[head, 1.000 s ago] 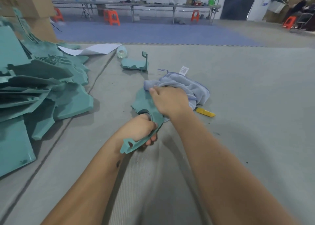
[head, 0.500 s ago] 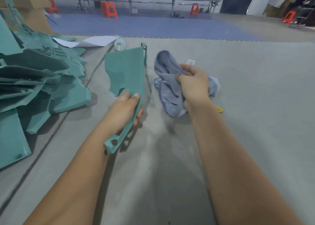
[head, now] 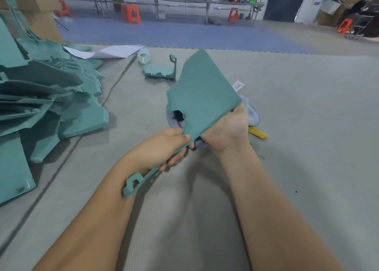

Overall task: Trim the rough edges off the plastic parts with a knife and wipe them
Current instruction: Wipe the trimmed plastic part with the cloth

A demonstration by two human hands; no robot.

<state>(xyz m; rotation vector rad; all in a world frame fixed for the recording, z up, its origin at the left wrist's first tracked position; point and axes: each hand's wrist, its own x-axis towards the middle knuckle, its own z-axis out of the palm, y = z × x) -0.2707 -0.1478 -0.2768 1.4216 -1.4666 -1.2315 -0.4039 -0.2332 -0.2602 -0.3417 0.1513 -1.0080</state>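
Observation:
My left hand [head: 164, 147] grips the lower edge of a flat teal plastic part [head: 201, 92] and holds it up, tilted, above the grey mat. Its looped tab [head: 133, 183] sticks out below my wrist. My right hand [head: 227, 130] is behind and under the part's right edge, holding the grey-blue cloth [head: 251, 111] against its underside; most of the cloth is hidden by the part. The yellow knife [head: 258, 133] lies on the mat just right of my right hand.
A large heap of teal plastic parts [head: 45, 98] fills the left side. One single teal part [head: 161, 69] lies further back, beside a roll of clear tape [head: 143, 55] and white paper sheets [head: 121, 50]. Orange stools and long tables stand far behind.
My left hand has swung the part to the right and tilted it over the cloth. My right hand, which held the cloth apart from the part, now has it under the part.

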